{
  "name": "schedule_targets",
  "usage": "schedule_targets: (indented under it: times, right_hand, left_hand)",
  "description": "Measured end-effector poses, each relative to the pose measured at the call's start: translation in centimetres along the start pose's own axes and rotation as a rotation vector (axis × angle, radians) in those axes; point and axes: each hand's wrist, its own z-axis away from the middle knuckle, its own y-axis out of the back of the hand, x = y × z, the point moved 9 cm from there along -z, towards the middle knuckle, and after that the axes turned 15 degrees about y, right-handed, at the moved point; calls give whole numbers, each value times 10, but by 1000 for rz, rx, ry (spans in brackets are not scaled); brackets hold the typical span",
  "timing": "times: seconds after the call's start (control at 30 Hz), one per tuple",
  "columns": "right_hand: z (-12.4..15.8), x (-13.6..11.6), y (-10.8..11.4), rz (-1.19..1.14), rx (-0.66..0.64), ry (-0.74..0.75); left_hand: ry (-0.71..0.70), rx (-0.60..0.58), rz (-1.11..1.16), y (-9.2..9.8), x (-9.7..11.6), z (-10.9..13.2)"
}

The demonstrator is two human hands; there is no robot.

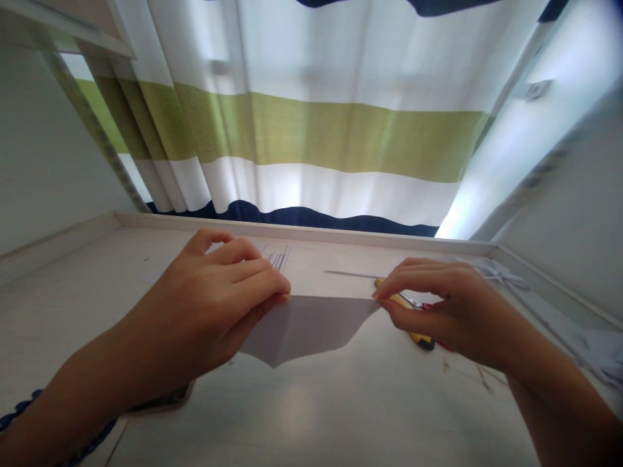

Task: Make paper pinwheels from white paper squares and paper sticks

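Note:
A piece of white paper [316,327] hangs between my two hands above the table, its top edge straight and its lower edge curving to a point. My left hand [226,295] pinches its upper left corner between thumb and fingers. At the upper right corner, my right hand [438,305] grips the paper between thumb and fingertips. A yellow and black cutter [421,340] lies on the table, partly behind my right hand. Beside it something red and metallic, perhaps scissors, is mostly hidden by that hand.
Thin white strips [280,259] lie behind my left hand, and a thin stick [348,273] near the cutter. A dark flat object [163,401] sits under my left forearm. Paper scraps [501,272] lie at the right edge. A striped curtain [302,133] hangs behind the table [302,415].

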Motion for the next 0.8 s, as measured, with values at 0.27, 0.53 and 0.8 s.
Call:
schedule_targets:
  times: [0.27, 0.53, 0.8]
  right_hand:
    - [11, 31, 31, 249, 109, -99]
    - [-5, -24, 7, 148, 107, 128]
    - [-12, -44, -36, 75, -126, 143]
  left_hand:
    - [215, 126, 51, 22, -25, 0]
    - [-28, -66, 120, -16, 8, -4]
    - [1, -131, 176, -26, 25, -4]
